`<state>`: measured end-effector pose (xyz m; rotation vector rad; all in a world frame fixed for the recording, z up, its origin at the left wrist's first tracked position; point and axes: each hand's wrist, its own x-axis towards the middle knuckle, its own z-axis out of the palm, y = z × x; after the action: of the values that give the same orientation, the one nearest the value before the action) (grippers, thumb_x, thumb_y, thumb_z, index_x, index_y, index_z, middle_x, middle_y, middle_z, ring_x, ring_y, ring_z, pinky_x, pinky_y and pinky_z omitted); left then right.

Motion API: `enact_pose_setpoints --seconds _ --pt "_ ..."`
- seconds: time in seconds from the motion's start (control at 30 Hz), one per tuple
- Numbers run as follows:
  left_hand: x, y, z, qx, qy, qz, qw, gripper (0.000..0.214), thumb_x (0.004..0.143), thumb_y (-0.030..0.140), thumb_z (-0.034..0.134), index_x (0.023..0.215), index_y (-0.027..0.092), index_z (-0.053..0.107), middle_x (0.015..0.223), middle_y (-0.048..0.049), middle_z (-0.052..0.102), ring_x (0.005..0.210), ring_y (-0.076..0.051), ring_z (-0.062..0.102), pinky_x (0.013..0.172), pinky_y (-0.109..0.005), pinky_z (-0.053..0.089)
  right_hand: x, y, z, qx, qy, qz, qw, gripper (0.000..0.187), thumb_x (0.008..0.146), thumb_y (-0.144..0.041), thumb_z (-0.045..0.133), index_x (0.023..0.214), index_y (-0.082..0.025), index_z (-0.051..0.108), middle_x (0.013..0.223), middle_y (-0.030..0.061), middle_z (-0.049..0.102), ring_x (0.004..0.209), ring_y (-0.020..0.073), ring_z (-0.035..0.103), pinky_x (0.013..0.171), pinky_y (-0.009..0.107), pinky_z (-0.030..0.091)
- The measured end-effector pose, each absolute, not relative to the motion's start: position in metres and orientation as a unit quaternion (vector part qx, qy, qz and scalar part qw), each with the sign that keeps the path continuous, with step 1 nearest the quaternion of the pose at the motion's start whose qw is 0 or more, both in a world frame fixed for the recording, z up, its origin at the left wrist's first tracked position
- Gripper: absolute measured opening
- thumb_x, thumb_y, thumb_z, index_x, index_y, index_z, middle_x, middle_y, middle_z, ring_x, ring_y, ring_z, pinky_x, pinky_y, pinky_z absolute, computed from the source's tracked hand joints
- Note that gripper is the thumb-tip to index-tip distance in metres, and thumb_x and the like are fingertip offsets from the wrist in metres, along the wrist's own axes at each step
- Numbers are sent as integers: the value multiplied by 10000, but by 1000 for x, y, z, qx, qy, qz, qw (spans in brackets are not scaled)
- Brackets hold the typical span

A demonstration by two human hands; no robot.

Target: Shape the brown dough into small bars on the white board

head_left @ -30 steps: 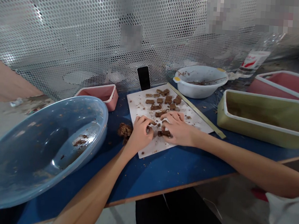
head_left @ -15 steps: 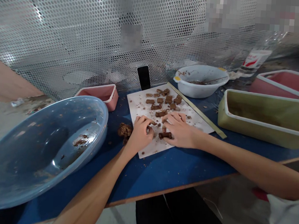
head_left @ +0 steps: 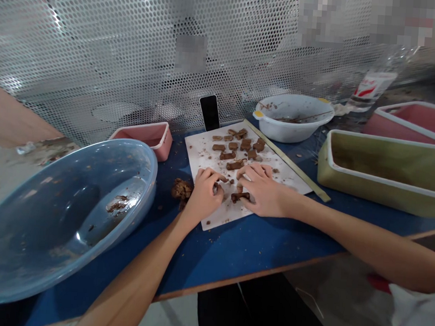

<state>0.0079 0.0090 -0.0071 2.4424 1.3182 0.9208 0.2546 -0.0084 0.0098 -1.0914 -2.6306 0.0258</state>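
A dark brown bone-shaped piece of clay-like dough (head_left: 238, 197) lies on the white board (head_left: 221, 214) near its front edge. The fingertips and thumb of my right hand (head_left: 264, 188) close around this piece from the right. My left hand (head_left: 206, 194) rests on the board's left part with its fingers curled; a dark bit shows between thumb and fingers, too hidden to name. Just left of that hand sits a rough brown lump (head_left: 181, 189) on the blue table. Several shaped brown pieces (head_left: 235, 165) and crumbs are spread over the board's far half.
A large blue basin (head_left: 143, 153) stands at left, with a small pink bin (head_left: 165, 142) behind it. A wooden strip (head_left: 288, 161) runs along the board's right edge. Beyond are a phone (head_left: 209, 114), a white basin (head_left: 290, 133), a green bin (head_left: 372, 186) and a bottle (head_left: 371, 89).
The bone-shaped piece and my right fingers have shifted very slightly. My left hand has stayed in the same place.
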Motion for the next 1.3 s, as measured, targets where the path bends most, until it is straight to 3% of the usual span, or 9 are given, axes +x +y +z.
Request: enact_pose_setpoints --seconds 0.43,0.63,0.9,1.3 --pt "8 8 -7 830 442 319 121 279 871 0 578 1009 211 696 1059 -80 624 1090 -289 543 1026 -488 518 262 -4 17 -386 -908 26 160 164 1059 -321 587 1123 -198 675 1417 193 553 1357 412 485 1093 619 397" --pt "8 8 -7 830 442 322 108 284 866 -3 581 1008 218 689 1045 -72 626 1087 -286 546 1016 -484 520 291 9 36 -251 -952 89 148 147 1083 -342 621 1116 -264 742 1478 141 523 1360 350 479 1094 543 423" --pt "8 8 -6 829 448 316 112 284 880 3 579 1011 228 695 1047 -73 629 1078 -287 551 1019 -499 520 293 14 32 -209 -963 130 110 235 1118 -325 593 1208 -331 810 1516 120 510 1449 349 404 1131 571 427" --pt "8 7 -7 835 435 321 104 275 880 -12 586 998 215 689 1020 -68 617 1073 -275 551 988 -452 524 292 20 19 -211 -956 142 145 238 1130 -440 577 1116 -273 745 1394 122 548 1344 305 471 1165 518 388"
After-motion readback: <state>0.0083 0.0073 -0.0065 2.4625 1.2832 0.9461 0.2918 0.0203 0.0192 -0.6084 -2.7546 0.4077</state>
